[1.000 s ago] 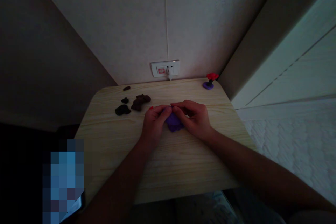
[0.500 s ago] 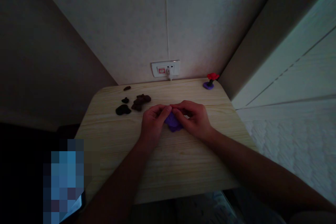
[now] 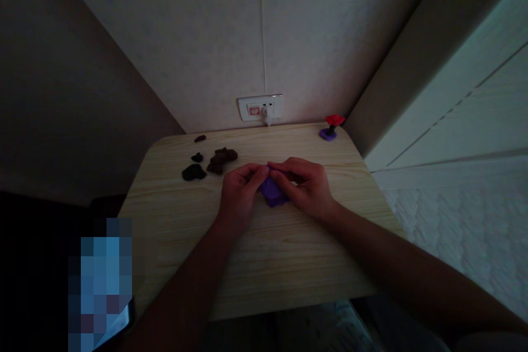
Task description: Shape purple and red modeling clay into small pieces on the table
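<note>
A soft purple lump that looks like modelling clay (image 3: pixel 273 191) is between my two hands over the middle of the table. My left hand (image 3: pixel 243 190) pinches its upper left edge between thumb and fingers. From the other side, my right hand (image 3: pixel 303 184) pinches the upper right edge, its thumb lying across the clay. The fingertips of both hands nearly meet at the top. My fingers cover part of the lump, and its underside is out of sight.
On the wooden table (image 3: pixel 264 269), brown clay (image 3: pixel 221 160) and black clay (image 3: pixel 193 172) lie at the left, with smaller bits behind. At the back right corner stands a red clay flower (image 3: pixel 334 120) on a purple base. A socket with a plug (image 3: pixel 267 115) is on the wall.
My hands stay almost in place, with small finger movements at the clay's top edge. A bit of red seen beside my left hand a second ago is now hidden.
</note>
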A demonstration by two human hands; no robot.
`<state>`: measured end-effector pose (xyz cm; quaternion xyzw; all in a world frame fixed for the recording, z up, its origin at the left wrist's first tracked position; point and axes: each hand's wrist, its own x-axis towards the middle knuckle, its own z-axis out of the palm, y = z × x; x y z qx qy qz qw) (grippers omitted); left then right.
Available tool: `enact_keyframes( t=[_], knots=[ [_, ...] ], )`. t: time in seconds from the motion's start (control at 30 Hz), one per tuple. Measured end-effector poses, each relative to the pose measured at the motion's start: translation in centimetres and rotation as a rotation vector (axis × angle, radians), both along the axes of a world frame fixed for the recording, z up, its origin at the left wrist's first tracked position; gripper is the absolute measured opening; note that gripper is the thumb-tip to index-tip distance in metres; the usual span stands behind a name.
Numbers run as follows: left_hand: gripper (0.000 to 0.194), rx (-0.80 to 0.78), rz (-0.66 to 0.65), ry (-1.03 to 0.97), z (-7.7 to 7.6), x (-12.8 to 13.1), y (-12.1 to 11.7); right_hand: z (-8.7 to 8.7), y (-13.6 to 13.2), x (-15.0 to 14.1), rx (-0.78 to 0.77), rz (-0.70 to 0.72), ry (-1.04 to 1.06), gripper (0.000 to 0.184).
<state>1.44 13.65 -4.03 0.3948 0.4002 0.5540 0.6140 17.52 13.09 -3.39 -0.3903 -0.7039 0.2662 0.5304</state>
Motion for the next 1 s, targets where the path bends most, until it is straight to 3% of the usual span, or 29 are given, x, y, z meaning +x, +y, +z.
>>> enact_keyframes(
  t=[0.17,0.37,1.0],
  knots=[
    [0.025,-0.013,0.002,-0.037,0.08,0.4,-0.06,0.15,-0.24,-0.12,0.043,-0.029,0.024,0.016],
    [0.029,-0.042,-0.07,-0.102,0.44,0.84,-0.22,0.26,-0.5,-0.18,0.041,-0.174,0.086,0.014],
    [0.025,-0.026,-0.047,-0.042,-0.03,0.54,-0.08,0.19,-0.48,-0.34,0.007,-0.149,0.088,0.015]
  ],
)
